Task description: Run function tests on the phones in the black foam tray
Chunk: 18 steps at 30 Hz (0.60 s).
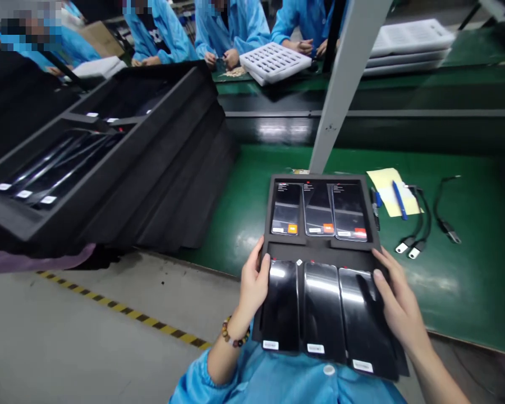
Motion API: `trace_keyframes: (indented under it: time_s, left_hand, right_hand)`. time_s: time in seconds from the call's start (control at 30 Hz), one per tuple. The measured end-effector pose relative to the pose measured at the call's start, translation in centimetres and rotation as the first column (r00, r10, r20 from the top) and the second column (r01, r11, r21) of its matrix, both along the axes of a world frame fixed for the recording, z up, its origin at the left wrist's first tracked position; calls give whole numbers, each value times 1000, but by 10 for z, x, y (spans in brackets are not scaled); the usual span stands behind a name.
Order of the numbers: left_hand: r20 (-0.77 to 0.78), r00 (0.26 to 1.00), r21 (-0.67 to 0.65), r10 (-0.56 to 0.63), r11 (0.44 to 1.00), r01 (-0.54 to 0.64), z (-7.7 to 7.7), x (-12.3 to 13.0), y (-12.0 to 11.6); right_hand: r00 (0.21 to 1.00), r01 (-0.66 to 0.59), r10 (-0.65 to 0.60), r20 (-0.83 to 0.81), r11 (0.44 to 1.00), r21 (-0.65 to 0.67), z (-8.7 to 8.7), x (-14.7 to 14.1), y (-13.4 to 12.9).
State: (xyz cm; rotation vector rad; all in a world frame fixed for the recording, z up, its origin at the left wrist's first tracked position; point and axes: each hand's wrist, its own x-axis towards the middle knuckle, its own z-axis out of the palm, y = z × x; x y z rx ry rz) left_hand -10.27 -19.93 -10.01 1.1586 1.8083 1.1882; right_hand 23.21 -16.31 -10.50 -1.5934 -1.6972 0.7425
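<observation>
A stack of black trays (196, 137), the top one holding glossy phones (53, 163) with white labels, leans at ten o'clock from the held tray (317, 251). Yellow-and-black tape (126, 310) stripes the floor at eight to nine. Toward eleven, co-workers in blue coats (231, 25) sit across the line, near a slotted white tray (278, 60). The person's left hand (255, 278), beaded bracelet (234, 333) at the wrist, grasps the held tray's nine o'clock edge. That tray, its six-o'clock end jutting past the green tabletop (252, 185), carries three upper phones (317, 207) with orange or red corner patches and three dark lower phones (324, 308) with white labels. The right hand (399, 303) grasps the three o'clock edge, thumb over the rim. White trays (408, 47) are stacked at one o'clock; between one and two, a blue pen (399, 200) lies on yellow paper (381, 179). Three short cables (425, 224) lie at two.
</observation>
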Motion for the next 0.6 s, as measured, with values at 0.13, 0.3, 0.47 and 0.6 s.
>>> trace_keyframes:
  time_s: [0.13, 0.3, 0.47, 0.6]
  left_hand:
    - [-17, 1000, 10, -4, 1000, 4, -4, -6, 14]
    - [-169, 984, 59, -54, 996, 65, 5, -10, 11]
    - [-504, 753, 15, -423, 867, 498, 50, -9, -22]
    - [-664, 587, -108, -463, 837, 537, 62, 14, -37]
  right_hand:
    - [1000, 20, -19, -21, 1000, 17, 6, -12, 8]
    - [1000, 28, -28, -6, 995, 91, 18, -11, 1]
    - [962, -184, 150, 230, 974, 130, 37, -6, -54]
    - [918, -150, 98, 385, 983, 106, 36, -19, -103]
